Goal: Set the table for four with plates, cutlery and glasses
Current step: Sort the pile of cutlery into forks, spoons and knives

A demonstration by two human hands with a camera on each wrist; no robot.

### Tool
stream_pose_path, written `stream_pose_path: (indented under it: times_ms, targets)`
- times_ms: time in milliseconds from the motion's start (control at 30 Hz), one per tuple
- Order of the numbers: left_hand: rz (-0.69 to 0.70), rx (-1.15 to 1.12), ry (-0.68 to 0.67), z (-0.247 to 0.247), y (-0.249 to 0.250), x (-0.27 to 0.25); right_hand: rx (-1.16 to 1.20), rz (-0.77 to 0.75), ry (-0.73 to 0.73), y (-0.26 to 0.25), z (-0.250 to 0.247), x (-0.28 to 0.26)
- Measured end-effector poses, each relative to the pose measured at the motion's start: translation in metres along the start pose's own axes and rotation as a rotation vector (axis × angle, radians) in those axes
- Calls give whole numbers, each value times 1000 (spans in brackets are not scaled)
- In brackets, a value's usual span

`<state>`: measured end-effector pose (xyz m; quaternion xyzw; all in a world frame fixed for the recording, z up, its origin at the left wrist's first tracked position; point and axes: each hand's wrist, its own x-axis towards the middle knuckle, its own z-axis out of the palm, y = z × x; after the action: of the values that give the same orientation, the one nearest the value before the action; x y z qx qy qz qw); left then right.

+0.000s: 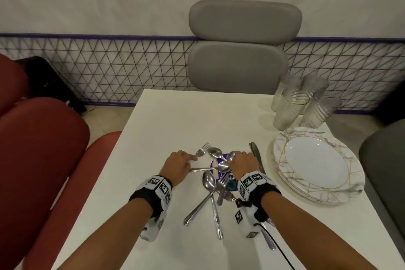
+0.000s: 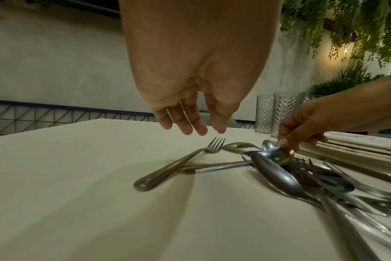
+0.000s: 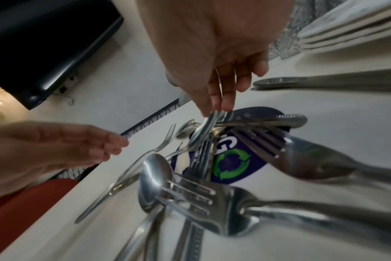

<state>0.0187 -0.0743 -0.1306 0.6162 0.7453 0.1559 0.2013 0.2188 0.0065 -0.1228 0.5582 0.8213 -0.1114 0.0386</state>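
Note:
A loose pile of cutlery [image 1: 215, 184] lies mid-table: spoons, forks and, at its right side, knives [image 1: 256, 155]. My left hand [image 1: 192, 159] is open, fingers straight, hovering just over a fork [image 2: 179, 164] at the pile's left edge. My right hand [image 1: 232, 158] pinches a spoon [image 3: 207, 123] by its bowl, just above the pile. In the left wrist view the right hand's fingertips [image 2: 283, 141] sit on that spoon [image 2: 277, 153]. Right of the cutlery sits a stack of marbled plates [image 1: 341, 193]. Several ribbed glasses [image 1: 300, 101] stand at the back right corner.
A purple sticker [image 3: 234, 159] with a green recycling mark lies under the cutlery. A grey chair [image 1: 241, 50] stands at the far side of the white table [image 1: 175, 120], red seats [image 1: 43, 149] at the left, a dark grey chair [image 1: 383, 160] at the right.

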Motion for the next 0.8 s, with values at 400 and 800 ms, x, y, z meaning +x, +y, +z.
stream_pose_path:
  times_ms: [400,800]
  targets:
    - [60,-37,-69,8,19,-15,213,119,-98,-6,-1,-3]
    - [34,-458,11,2,55,11,801,-237,287,-13,-81,7]
